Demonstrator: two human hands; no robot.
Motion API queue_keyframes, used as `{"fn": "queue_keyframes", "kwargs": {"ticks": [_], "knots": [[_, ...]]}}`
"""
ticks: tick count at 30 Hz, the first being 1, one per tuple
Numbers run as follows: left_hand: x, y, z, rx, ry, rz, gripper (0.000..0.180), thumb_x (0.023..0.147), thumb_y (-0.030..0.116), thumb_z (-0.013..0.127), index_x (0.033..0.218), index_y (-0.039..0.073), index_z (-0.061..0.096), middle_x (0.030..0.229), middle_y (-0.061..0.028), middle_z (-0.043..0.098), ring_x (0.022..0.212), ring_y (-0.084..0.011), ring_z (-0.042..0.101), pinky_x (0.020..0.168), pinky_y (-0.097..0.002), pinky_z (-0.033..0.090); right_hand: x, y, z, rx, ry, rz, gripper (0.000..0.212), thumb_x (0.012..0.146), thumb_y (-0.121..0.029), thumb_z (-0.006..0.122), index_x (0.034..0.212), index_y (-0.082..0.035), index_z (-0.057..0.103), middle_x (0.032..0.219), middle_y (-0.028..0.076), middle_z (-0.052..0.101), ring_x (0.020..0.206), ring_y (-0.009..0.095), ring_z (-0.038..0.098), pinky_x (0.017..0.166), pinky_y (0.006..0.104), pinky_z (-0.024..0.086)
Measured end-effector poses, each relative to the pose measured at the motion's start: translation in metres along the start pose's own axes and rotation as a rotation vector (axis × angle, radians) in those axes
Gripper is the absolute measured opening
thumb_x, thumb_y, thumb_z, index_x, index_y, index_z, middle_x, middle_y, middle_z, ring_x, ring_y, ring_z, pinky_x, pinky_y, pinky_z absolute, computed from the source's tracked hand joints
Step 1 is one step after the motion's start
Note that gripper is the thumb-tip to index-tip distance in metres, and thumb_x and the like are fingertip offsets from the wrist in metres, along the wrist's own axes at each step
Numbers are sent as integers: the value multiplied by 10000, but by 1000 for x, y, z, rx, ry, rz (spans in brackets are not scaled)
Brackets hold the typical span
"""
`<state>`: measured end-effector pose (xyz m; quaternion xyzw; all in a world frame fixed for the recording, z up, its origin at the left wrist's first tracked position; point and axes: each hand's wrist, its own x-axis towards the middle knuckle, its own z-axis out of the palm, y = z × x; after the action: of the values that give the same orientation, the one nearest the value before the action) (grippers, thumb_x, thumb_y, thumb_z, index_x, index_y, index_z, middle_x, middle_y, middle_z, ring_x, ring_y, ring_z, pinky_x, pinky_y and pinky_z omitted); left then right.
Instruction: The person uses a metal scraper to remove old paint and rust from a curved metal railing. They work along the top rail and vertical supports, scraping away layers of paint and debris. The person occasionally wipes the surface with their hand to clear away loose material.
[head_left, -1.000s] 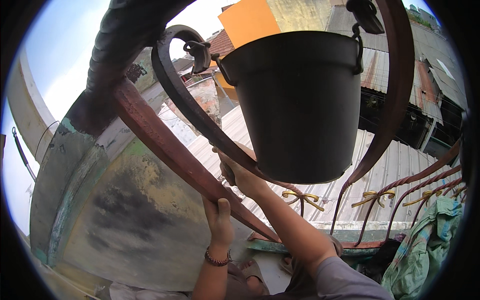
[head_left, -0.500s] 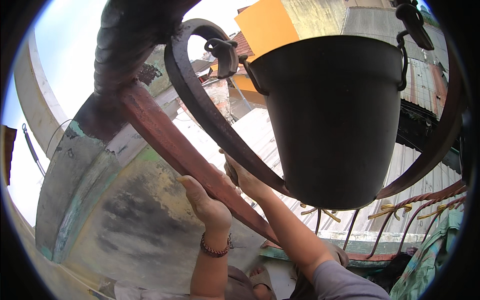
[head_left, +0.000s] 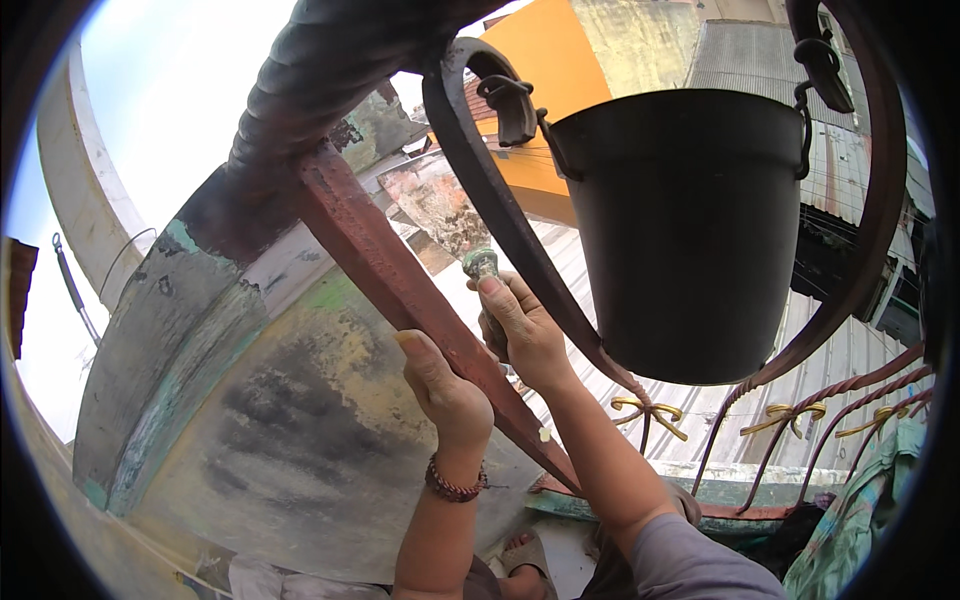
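Hands work close under a rusty red bar that slants from upper left, where it meets a thick twisted rail, down to lower right near a ledge. The left hand is cupped against the bar's underside, thumb raised along its edge, fingers curled behind it; how tightly it grips cannot be told. The right hand is closed around a small tool with a greenish, knob-like tip; its long axis runs nearly upright and the tip points up, just beside a dark curved scroll. A black bucket hangs by hooks inside that scroll, right of the tool and apart from both hands.
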<state>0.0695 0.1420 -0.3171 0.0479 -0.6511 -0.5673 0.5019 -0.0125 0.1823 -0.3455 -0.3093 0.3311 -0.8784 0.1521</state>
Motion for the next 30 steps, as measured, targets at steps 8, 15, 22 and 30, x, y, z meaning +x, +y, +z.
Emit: {"fn": "queue_keyframes", "kwargs": {"ticks": [8,15,22,30], "knots": [[-4,10,6,36,21,-31,717,960,727,180,883,86,491,587,-19,463,486,-130,469,464,-274,443,-10,-1,-6,18,27,28,390,1019,-396,518,1083,-24,616,576,-61,428,457,30,356,429,199,273],[-1,5,2,53,-20,25,712,969,711,148,855,91,478,580,-15,459,477,-123,473,456,-266,441,-6,8,-5,1,14,8,422,1019,-423,504,1081,-21,614,579,-41,447,454,36,377,427,200,286],[0,4,2,81,45,26,722,959,726,143,876,91,478,591,-13,454,490,-121,465,471,-274,445,-2,12,-3,36,11,8,446,1007,-450,513,1083,-22,611,579,-33,443,453,39,370,422,208,281],[-2,7,4,47,37,-32,713,962,725,155,894,89,472,609,-15,457,522,-122,468,499,-267,437,-2,3,-5,19,23,61,468,1001,-467,513,1090,-17,607,565,-36,426,430,41,341,410,210,269]]}}
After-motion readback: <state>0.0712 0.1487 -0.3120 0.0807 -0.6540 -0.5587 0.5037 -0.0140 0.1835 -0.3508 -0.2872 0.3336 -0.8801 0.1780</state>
